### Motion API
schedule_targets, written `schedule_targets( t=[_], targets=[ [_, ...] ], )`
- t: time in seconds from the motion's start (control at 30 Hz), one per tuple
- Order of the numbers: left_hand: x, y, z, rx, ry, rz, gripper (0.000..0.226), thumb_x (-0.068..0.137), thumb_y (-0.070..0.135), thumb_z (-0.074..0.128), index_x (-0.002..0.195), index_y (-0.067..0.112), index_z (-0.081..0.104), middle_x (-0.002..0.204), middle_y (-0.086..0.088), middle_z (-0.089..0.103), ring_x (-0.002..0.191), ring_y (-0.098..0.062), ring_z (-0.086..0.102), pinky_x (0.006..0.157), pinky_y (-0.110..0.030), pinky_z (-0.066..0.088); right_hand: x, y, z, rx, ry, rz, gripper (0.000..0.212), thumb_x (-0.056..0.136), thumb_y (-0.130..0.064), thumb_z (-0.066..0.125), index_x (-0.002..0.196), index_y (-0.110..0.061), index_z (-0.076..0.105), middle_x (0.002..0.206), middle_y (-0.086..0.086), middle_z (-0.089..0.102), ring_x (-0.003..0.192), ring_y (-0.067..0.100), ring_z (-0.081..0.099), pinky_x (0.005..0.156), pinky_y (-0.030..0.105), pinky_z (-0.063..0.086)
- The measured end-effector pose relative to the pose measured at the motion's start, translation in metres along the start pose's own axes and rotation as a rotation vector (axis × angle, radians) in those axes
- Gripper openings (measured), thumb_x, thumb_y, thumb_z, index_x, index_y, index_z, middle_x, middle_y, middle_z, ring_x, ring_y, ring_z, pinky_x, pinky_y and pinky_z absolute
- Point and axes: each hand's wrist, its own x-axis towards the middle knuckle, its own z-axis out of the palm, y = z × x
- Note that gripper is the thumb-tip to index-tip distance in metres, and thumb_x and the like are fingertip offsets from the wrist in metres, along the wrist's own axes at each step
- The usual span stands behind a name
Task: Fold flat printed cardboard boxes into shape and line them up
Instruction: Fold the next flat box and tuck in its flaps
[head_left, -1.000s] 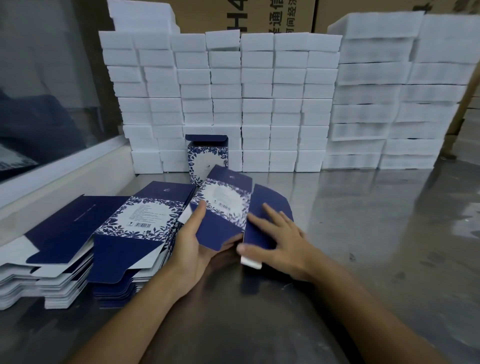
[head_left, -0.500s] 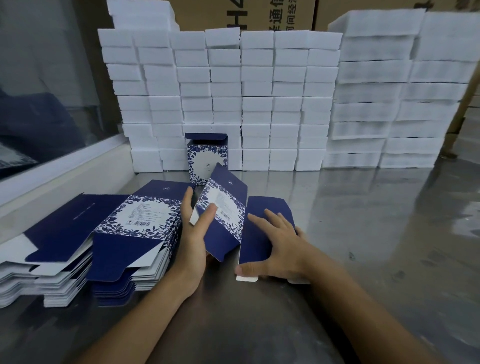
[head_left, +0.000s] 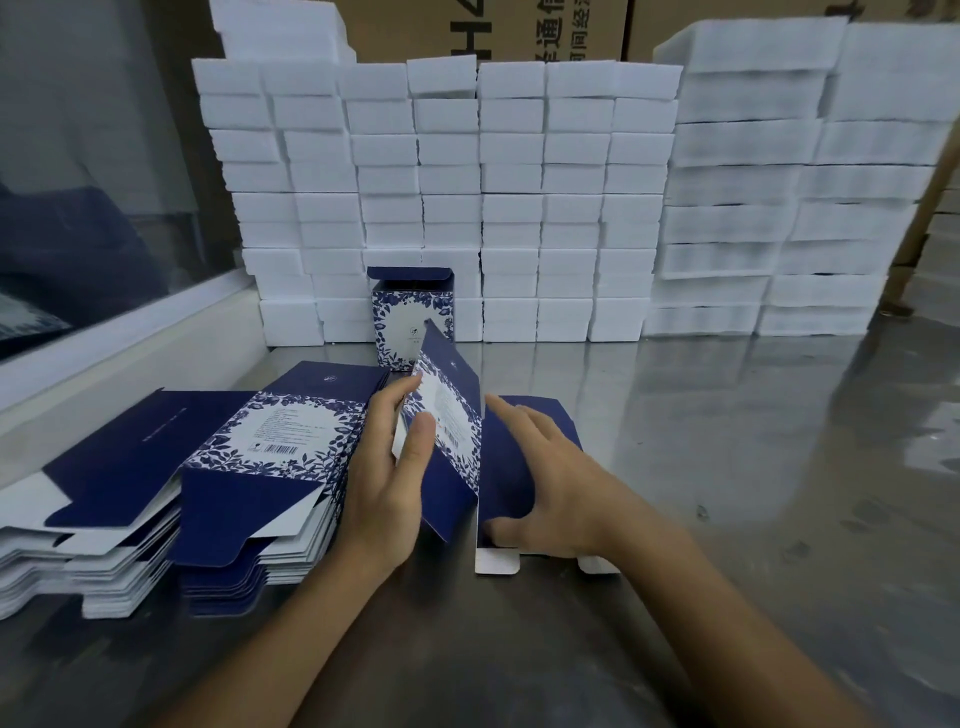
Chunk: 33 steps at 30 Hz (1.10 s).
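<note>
Navy-and-white printed card is what both hands are working on: one box blank (head_left: 457, 447), half opened, stands on the steel bench (head_left: 727, 467) just right of the nearer stack of flat blanks (head_left: 260, 467).

From the head camera, the only view, the blank's long axis runs away from the person, toward the finished box (head_left: 413, 317) that stands upright against the wall of white foam blocks (head_left: 519, 208). Its printed panel is tilted up on edge, leaning left. Its plain navy panel lies flat on the bench to the right of that fold, with white end tabs showing at the near end.

The left hand (head_left: 387, 467) pinches the raised printed panel, thumb on the printed face and fingers behind it. The right hand (head_left: 540, 483) is spread flat, fingers straight, and presses the navy panel down onto the bench. So the fold line lies between the two hands, each hand on its own side of it, and neither has to reach.

I judge the step in hand to be squaring the blank into a tube. That likely turns on the raised panel swinging about that crease while the right hand pins the base. A second stack of blanks (head_left: 93, 509) lies further left of the nearer stack. Only one folded box stands at the foam wall, so the line has barely begun.
</note>
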Motion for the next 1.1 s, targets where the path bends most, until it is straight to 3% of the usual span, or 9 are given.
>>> schedule_targets(
  t=[0.13,0.23,0.43,0.57,0.7,0.77,0.87,0.97,1.1],
  targets=[
    [0.004,0.002,0.000,-0.178,0.140,-0.136,0.030,0.089,0.042,0.049,0.109,0.023,0.062,0.102,0.005,0.069,0.099,-0.014,0.063,0.082,-0.030,0.051,-0.002,-0.001,0.004,0.021,0.066,0.003,0.121,0.060,-0.076,0.075,0.148,-0.057,-0.006,0.162,-0.020,0.013,0.149,0.013,0.018,0.119,0.060,0.021],
    [0.007,0.002,0.000,-0.287,0.192,-0.245,0.018,0.096,0.029,0.051,0.103,0.020,0.066,0.101,0.000,0.071,0.099,-0.018,0.066,0.086,-0.043,0.050,-0.002,-0.005,0.006,0.011,0.096,-0.031,0.112,0.065,-0.073,0.075,0.148,-0.057,0.002,0.159,-0.020,0.020,0.146,0.013,0.025,0.119,0.056,0.020],
    [0.005,0.009,0.001,-0.354,0.109,-0.227,0.020,0.091,0.031,0.057,0.108,0.020,0.062,0.107,0.002,0.070,0.104,-0.015,0.067,0.066,-0.043,0.060,-0.001,-0.009,0.005,0.145,0.258,-0.139,0.047,0.101,-0.045,0.049,0.146,-0.034,0.048,0.146,-0.016,0.050,0.132,0.007,0.046,0.110,0.042,0.042],
    [-0.001,0.017,0.008,-0.227,-0.009,-0.142,0.043,0.081,0.034,0.060,0.122,0.026,0.051,0.109,0.025,0.068,0.102,0.002,0.065,0.070,-0.031,0.060,-0.002,-0.012,0.006,0.275,0.215,-0.126,0.057,0.099,-0.059,0.028,0.148,-0.034,0.045,0.148,-0.013,0.049,0.135,0.008,0.045,0.114,0.044,0.037],
    [-0.003,0.019,0.014,-0.219,0.013,-0.132,0.070,0.073,0.031,0.083,0.130,0.029,0.042,0.127,0.010,0.059,0.114,-0.002,0.061,0.094,-0.037,0.054,-0.001,-0.015,0.010,0.326,0.189,-0.139,0.059,0.093,-0.068,0.017,0.148,-0.053,0.032,0.153,-0.025,0.039,0.142,0.002,0.034,0.119,0.049,0.027],
    [-0.003,0.017,0.014,-0.235,0.022,-0.114,0.078,0.065,0.030,0.077,0.133,0.030,0.039,0.131,0.008,0.055,0.114,0.001,0.060,0.093,-0.025,0.054,-0.001,-0.017,0.010,0.333,0.185,-0.155,0.049,0.094,-0.062,0.018,0.142,-0.064,0.028,0.154,-0.028,0.035,0.143,-0.001,0.031,0.120,0.049,0.025],
    [-0.003,0.015,0.014,-0.165,0.034,-0.063,0.081,0.066,0.034,0.081,0.135,0.030,0.040,0.122,0.026,0.059,0.112,0.012,0.056,0.083,-0.006,0.046,-0.003,-0.020,0.011,0.366,0.239,-0.184,0.048,0.101,-0.042,0.024,0.145,-0.055,0.034,0.152,-0.025,0.041,0.140,-0.001,0.036,0.119,0.044,0.029],
    [-0.003,0.013,0.013,-0.031,0.045,0.025,0.072,0.075,0.045,0.080,0.135,0.030,0.044,0.121,0.030,0.060,0.116,0.007,0.056,0.085,-0.006,0.045,-0.005,-0.019,0.010,0.390,0.294,-0.205,0.051,0.101,-0.030,0.029,0.150,-0.037,0.042,0.150,-0.019,0.047,0.139,0.001,0.040,0.118,0.040,0.033],
    [-0.004,0.014,0.012,0.188,0.098,0.158,0.049,0.077,0.038,0.057,0.122,0.051,0.043,0.112,0.029,0.062,0.103,0.006,0.061,0.079,-0.004,0.043,-0.005,-0.021,0.007,0.399,0.408,-0.191,0.049,0.100,-0.034,0.029,0.147,-0.044,0.038,0.149,-0.020,0.046,0.136,-0.002,0.040,0.116,0.037,0.035]
  ],
)
